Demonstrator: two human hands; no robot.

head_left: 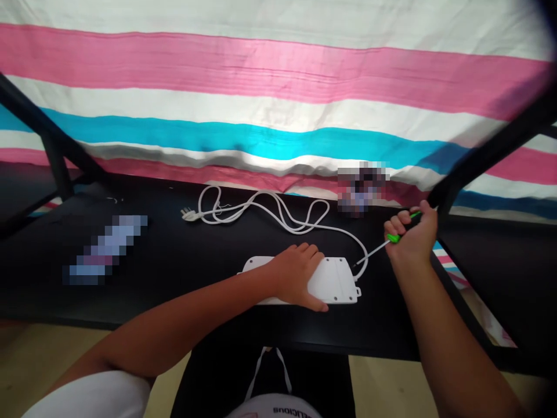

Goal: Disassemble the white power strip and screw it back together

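Observation:
A white power strip [334, 280] lies on the black table with screw holes showing on its upper face. My left hand [300, 276] rests over its middle, fingers across the far edge and thumb along the near edge, gripping it. In my right hand [409, 235] is a screwdriver [375, 253] with a green and black handle. Its shaft slants down to the left, and the tip is close to the strip's right end; whether they touch I cannot tell. The white cord [278, 209] leaves that end and loops behind the strip to a plug [190, 215].
Blurred-out items lie at the table's left [107, 249] and back right [362, 188]. Black metal frame bars [483, 136] rise on both sides. A striped cloth [278, 75] hangs behind the black table [174, 278], whose front edge is near my body.

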